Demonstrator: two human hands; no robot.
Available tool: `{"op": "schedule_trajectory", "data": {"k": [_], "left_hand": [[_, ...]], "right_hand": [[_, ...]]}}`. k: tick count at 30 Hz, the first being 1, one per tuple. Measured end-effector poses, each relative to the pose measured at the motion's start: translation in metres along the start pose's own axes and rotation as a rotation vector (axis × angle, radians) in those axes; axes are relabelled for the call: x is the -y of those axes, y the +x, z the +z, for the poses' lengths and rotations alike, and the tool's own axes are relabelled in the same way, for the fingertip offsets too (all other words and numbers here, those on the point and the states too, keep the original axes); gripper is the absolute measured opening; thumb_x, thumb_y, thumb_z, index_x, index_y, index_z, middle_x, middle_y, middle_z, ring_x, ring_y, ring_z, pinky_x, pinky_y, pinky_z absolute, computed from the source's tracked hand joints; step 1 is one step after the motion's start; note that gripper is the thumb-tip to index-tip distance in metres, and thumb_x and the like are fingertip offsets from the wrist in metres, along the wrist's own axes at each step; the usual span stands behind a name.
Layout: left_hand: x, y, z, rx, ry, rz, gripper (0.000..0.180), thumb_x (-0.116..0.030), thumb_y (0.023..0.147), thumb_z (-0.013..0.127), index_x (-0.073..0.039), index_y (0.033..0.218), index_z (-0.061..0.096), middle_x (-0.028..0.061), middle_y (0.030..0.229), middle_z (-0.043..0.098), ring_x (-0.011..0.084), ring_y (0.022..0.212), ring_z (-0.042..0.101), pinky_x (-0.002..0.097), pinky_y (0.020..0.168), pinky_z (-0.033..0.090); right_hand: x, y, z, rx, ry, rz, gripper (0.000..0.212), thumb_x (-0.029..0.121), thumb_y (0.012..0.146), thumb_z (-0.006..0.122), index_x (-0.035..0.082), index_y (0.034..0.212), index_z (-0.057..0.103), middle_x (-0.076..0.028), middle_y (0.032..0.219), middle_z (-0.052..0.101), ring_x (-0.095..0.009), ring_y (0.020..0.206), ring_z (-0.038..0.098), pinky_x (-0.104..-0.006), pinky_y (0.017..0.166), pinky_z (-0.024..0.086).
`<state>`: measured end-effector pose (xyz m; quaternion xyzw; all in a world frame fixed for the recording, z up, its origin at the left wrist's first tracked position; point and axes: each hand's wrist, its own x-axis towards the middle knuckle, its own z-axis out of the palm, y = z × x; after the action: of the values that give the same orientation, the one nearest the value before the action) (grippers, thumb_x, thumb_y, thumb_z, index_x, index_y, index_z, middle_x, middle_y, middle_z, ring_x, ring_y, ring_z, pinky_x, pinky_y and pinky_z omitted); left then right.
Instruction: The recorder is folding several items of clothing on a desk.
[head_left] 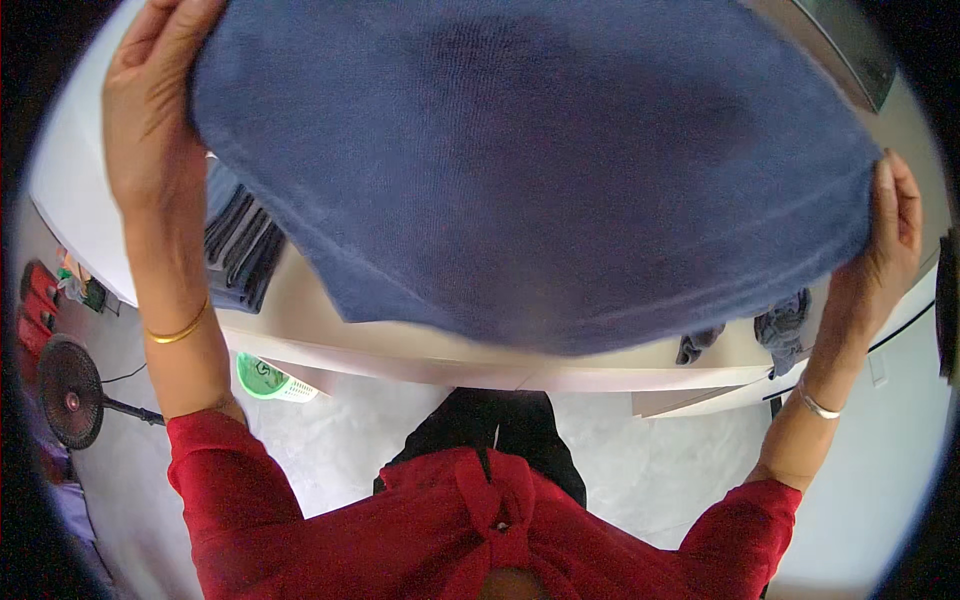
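Blue towel point(530, 170) stretched between raised left hand point(150, 110), right hand point(890, 235)

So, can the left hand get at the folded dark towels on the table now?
Probably not yet. The left hand grips one edge of the blue towel, and the right hand holds the other edge. The folded towels lie just beside the left forearm, with nothing between them.

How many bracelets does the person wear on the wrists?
2. A gold bangle is on the left wrist, below the left hand. A silver bracelet is on the right wrist, below the right hand. Both hands hold the blue towel.
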<state>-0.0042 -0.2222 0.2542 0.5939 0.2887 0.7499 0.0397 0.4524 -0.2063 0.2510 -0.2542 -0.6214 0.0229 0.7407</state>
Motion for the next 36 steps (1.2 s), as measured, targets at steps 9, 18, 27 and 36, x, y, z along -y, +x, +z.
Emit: {"op": "schedule_trajectory", "data": {"k": [9, 18, 27, 36], "left_hand": [[0.017, -0.029, 0.041, 0.004, -0.013, -0.195, 0.022, -0.016, 0.084, 0.067, -0.005, 0.104, 0.066, 0.0004, 0.093, 0.064, 0.0079, 0.085, 0.058, 0.0194, 0.078, 0.043], [0.222, -0.131, 0.045, 0.217, 0.035, -0.817, 0.007, -0.007, 0.083, 0.067, -0.004, 0.088, 0.064, -0.0003, 0.073, 0.061, 0.0068, 0.063, 0.054, 0.022, 0.058, 0.044], [0.327, -0.135, 0.042, 0.263, 0.218, -0.866, 0.01, -0.007, 0.079, 0.069, -0.002, 0.086, 0.066, 0.0021, 0.071, 0.061, 0.0087, 0.061, 0.053, 0.0249, 0.057, 0.044], [0.369, -0.124, 0.055, 0.37, 0.637, -0.803, 0.024, -0.014, 0.08, 0.067, -0.002, 0.099, 0.063, 0.0131, 0.09, 0.066, 0.0219, 0.081, 0.062, 0.0337, 0.074, 0.048]], "right_hand": [[-0.043, -0.003, 0.0, 0.125, -0.15, 0.243, 0.024, 0.017, 0.087, 0.063, 0.004, 0.108, 0.063, -0.002, 0.097, 0.064, -0.009, 0.089, 0.057, -0.0229, 0.082, 0.044], [-0.212, -0.114, 0.055, 0.419, -0.071, 0.719, 0.011, 0.008, 0.081, 0.067, 0.007, 0.091, 0.063, 0.004, 0.073, 0.062, -0.006, 0.06, 0.051, -0.0212, 0.057, 0.041], [-0.293, -0.13, 0.112, 0.494, -0.233, 0.814, 0.01, 0.005, 0.077, 0.07, 0.001, 0.082, 0.063, -0.003, 0.07, 0.064, -0.007, 0.054, 0.055, -0.0224, 0.048, 0.044], [-0.334, -0.136, 0.152, 0.469, -0.472, 0.421, 0.013, 0.002, 0.078, 0.062, 0.0, 0.091, 0.061, -0.014, 0.082, 0.065, -0.028, 0.08, 0.065, -0.0356, 0.069, 0.051]]}}
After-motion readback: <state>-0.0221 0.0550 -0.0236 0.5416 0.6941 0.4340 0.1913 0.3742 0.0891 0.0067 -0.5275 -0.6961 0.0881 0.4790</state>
